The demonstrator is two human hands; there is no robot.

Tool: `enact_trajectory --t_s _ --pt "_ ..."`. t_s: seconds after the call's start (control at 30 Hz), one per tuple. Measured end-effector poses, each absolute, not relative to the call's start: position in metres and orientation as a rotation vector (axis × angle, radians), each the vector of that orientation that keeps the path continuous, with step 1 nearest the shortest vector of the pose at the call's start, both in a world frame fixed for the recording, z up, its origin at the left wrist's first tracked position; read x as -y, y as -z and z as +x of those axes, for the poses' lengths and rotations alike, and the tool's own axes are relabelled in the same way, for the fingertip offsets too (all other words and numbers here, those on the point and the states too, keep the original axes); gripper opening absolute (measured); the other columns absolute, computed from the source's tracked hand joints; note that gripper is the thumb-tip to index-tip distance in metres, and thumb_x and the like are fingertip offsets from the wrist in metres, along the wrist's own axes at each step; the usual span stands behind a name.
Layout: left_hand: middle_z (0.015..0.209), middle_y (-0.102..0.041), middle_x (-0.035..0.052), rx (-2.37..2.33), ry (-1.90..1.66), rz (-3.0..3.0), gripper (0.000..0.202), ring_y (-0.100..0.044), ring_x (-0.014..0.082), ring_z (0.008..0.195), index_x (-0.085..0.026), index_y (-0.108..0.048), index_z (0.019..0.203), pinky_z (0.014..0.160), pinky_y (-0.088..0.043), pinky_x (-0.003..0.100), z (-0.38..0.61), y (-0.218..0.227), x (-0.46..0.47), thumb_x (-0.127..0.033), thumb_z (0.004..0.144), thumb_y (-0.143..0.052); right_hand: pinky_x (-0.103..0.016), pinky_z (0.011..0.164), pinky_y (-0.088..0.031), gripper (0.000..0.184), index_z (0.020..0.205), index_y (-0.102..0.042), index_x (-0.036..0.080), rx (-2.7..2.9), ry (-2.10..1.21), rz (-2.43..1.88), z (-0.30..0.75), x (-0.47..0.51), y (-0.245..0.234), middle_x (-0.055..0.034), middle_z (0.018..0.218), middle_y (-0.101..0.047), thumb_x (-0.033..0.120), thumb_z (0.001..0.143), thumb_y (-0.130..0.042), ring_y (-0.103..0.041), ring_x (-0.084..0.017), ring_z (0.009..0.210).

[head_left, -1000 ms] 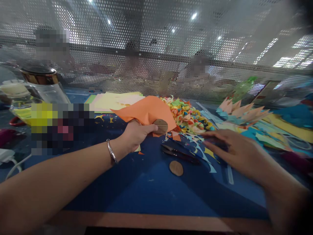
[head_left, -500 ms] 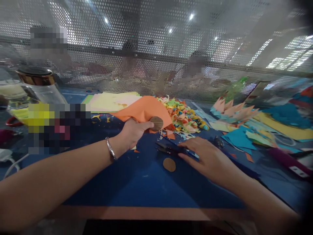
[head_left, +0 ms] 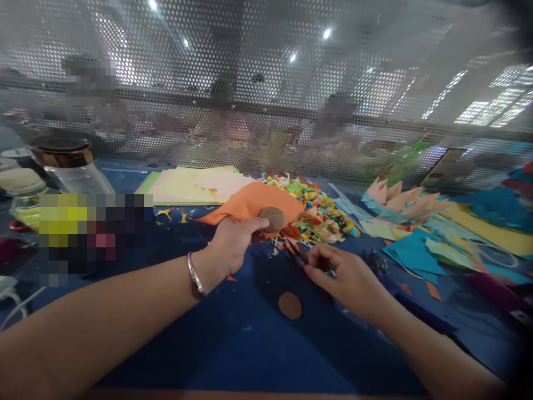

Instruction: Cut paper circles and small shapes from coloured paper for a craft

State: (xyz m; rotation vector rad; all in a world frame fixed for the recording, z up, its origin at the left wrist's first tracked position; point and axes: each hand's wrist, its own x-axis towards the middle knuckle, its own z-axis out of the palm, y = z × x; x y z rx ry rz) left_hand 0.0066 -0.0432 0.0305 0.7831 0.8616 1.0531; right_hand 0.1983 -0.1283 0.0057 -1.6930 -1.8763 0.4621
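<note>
My left hand (head_left: pixel 235 241) is closed on a sheet of orange paper (head_left: pixel 245 200), its thumb pressing a round brown cardboard disc (head_left: pixel 272 219) against the sheet. To the right, my right hand (head_left: pixel 337 269) grips a pair of small dark thread snips (head_left: pixel 297 256), their tips pointing up and left towards the paper, apart from the disc. Fingers cover most of the snips' handles. A second brown disc (head_left: pixel 290 305) lies on the dark blue table (head_left: pixel 200 344), below and between my hands.
A pile of colourful paper cuttings (head_left: pixel 320 205) lies behind my hands, beside stacked pale paper sheets (head_left: pixel 187 183). Jars (head_left: pixel 70 166) stand at the left. On the right are pointed paper pieces (head_left: pixel 400 200) and blue sheets (head_left: pixel 412 253). A perforated metal screen (head_left: pixel 266 105) closes off the back.
My right hand has lifted the thread snips off the table and turned their tips up towards the orange paper. The left hand keeps its hold; the whole view has shifted slightly.
</note>
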Motion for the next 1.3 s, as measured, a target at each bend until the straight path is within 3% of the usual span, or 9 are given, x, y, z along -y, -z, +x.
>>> enact_trajectory --t_s 0.23,0.47,0.67,0.97,1.2,1.3 --pt "0.086 -0.072 0.0126 -0.881 -1.131 0.63 0.012 -0.065 0.014 0.068 -0.007 -0.071 0.075 0.067 -0.05 0.029 0.013 -0.026 0.048 -0.005 0.064 -0.075 -0.029 0.059 -0.05 0.025 0.077 -0.057 0.021 1.558 -0.851 -1.59 0.196 0.123 0.004 -0.0018 0.068 -0.064 0.044 0.083 -0.063 -0.062 -0.016 0.061" --pt "0.09 -0.072 0.0116 -0.87 -1.169 0.686 0.015 -0.064 0.0145 0.071 -0.01 -0.071 0.077 0.069 -0.049 0.03 0.01 -0.016 0.041 -0.011 0.063 -0.077 -0.032 0.072 -0.055 0.031 0.111 -0.059 0.021 1.573 -0.651 -1.592 0.189 0.126 0.004 -0.0041 0.083 -0.071 0.041 0.086 -0.063 -0.068 -0.019 0.077" --pt "0.096 -0.072 0.0138 -0.845 -1.224 0.694 0.018 -0.066 0.0174 0.078 -0.01 -0.071 0.078 0.073 -0.051 0.031 0.006 -0.018 0.036 -0.013 0.062 -0.078 -0.029 0.067 -0.055 0.028 0.102 -0.065 0.021 1.495 -0.24 -1.611 0.187 0.136 -0.001 -0.0033 0.081 -0.072 0.042 0.083 -0.066 -0.067 -0.018 0.07" --pt "0.075 -0.07 0.0088 -0.852 -1.208 0.711 0.008 -0.064 0.0146 0.068 -0.01 -0.071 0.067 0.076 -0.052 0.032 0.007 -0.025 0.047 -0.011 0.064 -0.078 -0.029 0.07 -0.05 0.017 0.085 -0.061 0.023 1.715 -0.446 -1.623 0.182 0.143 0.004 -0.0021 0.08 -0.065 0.04 0.09 -0.059 -0.061 -0.017 0.071" --pt "0.09 -0.073 0.0139 -0.823 -1.161 0.686 0.015 -0.068 0.0175 0.077 -0.009 -0.072 0.074 0.075 -0.054 0.031 0.009 -0.019 0.049 -0.013 0.062 -0.08 -0.029 0.066 -0.052 0.028 0.088 -0.048 0.025 1.378 -0.794 -1.575 0.182 0.141 0.002 -0.0002 0.078 -0.065 0.052 0.091 -0.055 -0.066 -0.017 0.069" --pt "0.095 -0.073 0.0164 -0.847 -1.108 0.697 0.022 -0.069 0.0195 0.08 -0.007 -0.072 0.079 0.078 -0.054 0.034 0.008 -0.015 0.051 -0.016 0.062 -0.082 -0.027 0.057 -0.051 0.032 0.089 -0.043 0.025 1.255 -0.881 -1.524 0.18 0.141 0.0 0.0009 0.076 -0.068 0.055 0.091 -0.054 -0.063 -0.015 0.058"
